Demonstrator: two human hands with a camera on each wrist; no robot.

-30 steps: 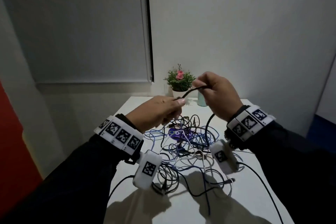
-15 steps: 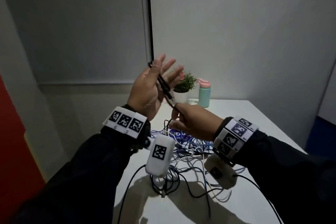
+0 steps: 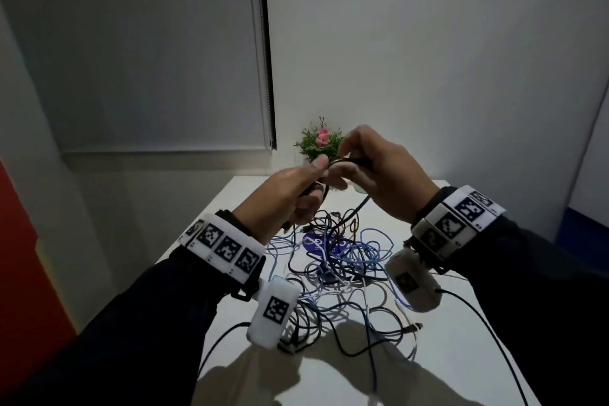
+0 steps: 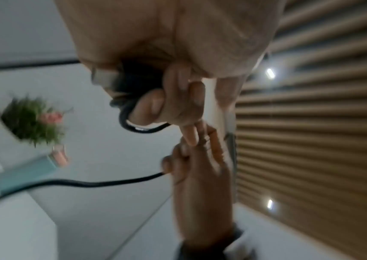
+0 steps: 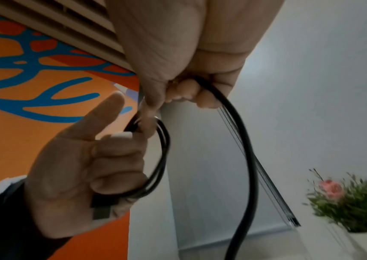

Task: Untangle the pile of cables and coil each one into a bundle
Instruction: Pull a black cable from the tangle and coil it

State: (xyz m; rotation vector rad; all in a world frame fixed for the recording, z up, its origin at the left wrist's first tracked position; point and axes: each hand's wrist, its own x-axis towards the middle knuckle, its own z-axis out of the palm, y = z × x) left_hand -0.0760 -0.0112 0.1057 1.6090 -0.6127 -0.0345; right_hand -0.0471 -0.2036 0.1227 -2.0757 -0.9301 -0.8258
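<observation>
Half a second on, another loop of the black USB cable (image 5: 162, 158) laid into the curled left hand (image 3: 290, 194), right hand (image 3: 379, 175) pinching the next length above the cable pile (image 3: 329, 260) on the table (image 3: 445, 356); coil growing, rest tangled.

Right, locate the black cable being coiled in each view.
Head: black cable between both hands, above the pile.
Left wrist: loops under the left hand, upper middle.
Right wrist: hangs from the right hand, centre.
Shared landmark: potted plant.
</observation>
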